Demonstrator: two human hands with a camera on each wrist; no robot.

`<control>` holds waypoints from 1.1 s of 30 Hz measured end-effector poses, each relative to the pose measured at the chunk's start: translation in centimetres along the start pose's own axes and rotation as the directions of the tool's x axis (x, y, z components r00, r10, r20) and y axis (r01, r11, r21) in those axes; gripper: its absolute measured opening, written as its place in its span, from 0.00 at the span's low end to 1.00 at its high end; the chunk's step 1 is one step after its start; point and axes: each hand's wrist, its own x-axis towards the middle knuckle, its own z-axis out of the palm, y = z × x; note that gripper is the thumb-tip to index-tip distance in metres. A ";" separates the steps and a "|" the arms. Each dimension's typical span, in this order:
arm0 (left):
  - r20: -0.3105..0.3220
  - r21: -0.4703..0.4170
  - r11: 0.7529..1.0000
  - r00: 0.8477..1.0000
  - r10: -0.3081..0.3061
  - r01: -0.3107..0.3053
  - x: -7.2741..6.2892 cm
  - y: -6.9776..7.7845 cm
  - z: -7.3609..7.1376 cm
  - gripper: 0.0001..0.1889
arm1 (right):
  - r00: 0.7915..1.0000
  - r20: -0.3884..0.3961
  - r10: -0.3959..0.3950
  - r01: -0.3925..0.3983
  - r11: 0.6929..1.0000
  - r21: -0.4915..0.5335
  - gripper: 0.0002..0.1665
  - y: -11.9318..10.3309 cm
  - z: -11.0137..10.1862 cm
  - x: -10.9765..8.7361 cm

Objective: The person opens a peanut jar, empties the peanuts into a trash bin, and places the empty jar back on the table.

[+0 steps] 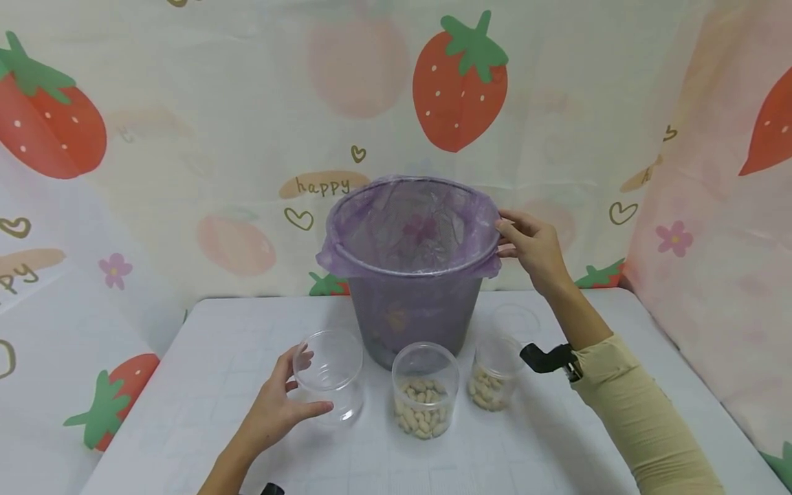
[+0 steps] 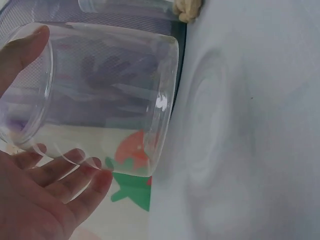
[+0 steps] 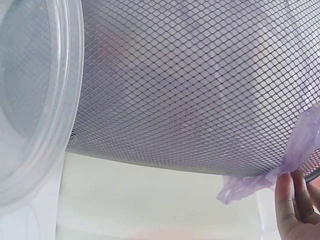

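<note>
My left hand (image 1: 272, 412) holds a clear plastic jar (image 1: 331, 364) round its side, thumb in front and fingers behind; nothing shows inside the jar. In the left wrist view, the thumb and fingertips touch the jar (image 2: 105, 100) near its mouth. My right hand (image 1: 535, 247) pinches the purple trash bag (image 1: 489, 240) at the right side of the trash bin's rim. The mesh trash bin (image 1: 414, 309) stands upright, the bag folded over its rim. In the right wrist view, fingertips press the bag (image 3: 300, 140) against the rim; part of that hand is cut off.
Two more clear jars stand before the bin: a middle jar (image 1: 425, 392) and a right jar (image 1: 495, 375), both partly filled with peanuts in shells. All stand on a white table (image 1: 204, 385). A strawberry-print curtain (image 1: 247, 103) hangs behind.
</note>
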 end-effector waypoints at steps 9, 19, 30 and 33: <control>0.028 -0.012 0.998 0.998 -0.053 0.054 -0.1 -0.6 0.4 0.53 | 1.000 -0.005 -0.003 0.003 1.000 -0.001 0.31 0.1 0.1 0.1; 0.052 -0.033 0.996 0.995 -0.086 0.088 -0.2 -1.2 0.6 0.53 | 1.000 -0.014 -0.002 0.002 1.000 -0.014 0.30 0.2 0.1 0.1; 0.064 -0.058 0.992 0.992 -0.109 0.113 -0.2 -2.0 0.6 0.53 | 1.000 -0.009 0.006 -0.006 1.000 0.021 0.31 0.2 0.0 0.1; 0.070 -0.066 0.992 0.992 -0.100 0.105 -0.3 -2.1 0.6 0.53 | 1.000 -0.010 0.010 -0.010 0.999 0.034 0.31 0.2 0.0 0.1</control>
